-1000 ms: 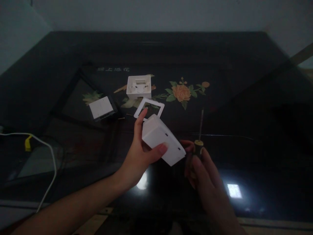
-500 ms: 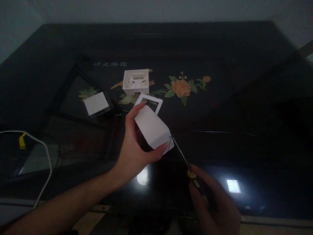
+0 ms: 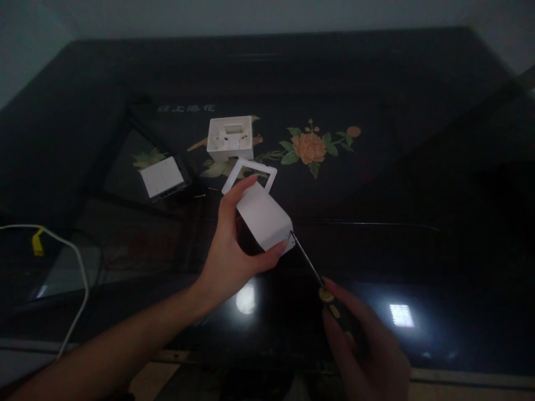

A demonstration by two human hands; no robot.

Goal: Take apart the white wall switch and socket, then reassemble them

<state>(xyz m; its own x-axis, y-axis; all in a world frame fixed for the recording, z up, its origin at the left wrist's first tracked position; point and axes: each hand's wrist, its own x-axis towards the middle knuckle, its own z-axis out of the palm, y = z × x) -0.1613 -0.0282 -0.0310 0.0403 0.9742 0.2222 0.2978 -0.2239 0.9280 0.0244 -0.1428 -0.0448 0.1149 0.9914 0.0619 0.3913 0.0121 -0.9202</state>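
A white plastic cover (image 3: 266, 214) is gripped at its edges by the thumb and fingers of my left hand (image 3: 229, 250), tilted above the dark table. My right hand (image 3: 371, 345) is closed round a screwdriver (image 3: 332, 306) with a black and yellow handle. The screwdriver's tip meets the cover's lower right corner, where small dark holes show. Just behind the cover lies a white rectangular frame (image 3: 267, 169), partly hidden by my left fingers. Farther back stands an open white box (image 3: 230, 151).
A white switch plate on a dark base (image 3: 163, 177) lies to the left, near two small screws (image 3: 199, 195). A white cable (image 3: 81, 267) with a yellow tag (image 3: 37, 243) runs along the left side. The glossy black table (image 3: 418, 195) bears a flower inlay.
My left hand has shifted the white cover slightly right, turning it a little. The screwdriver's tip has moved slightly left, onto the cover's corner holes. My right hand stays nearly in place.
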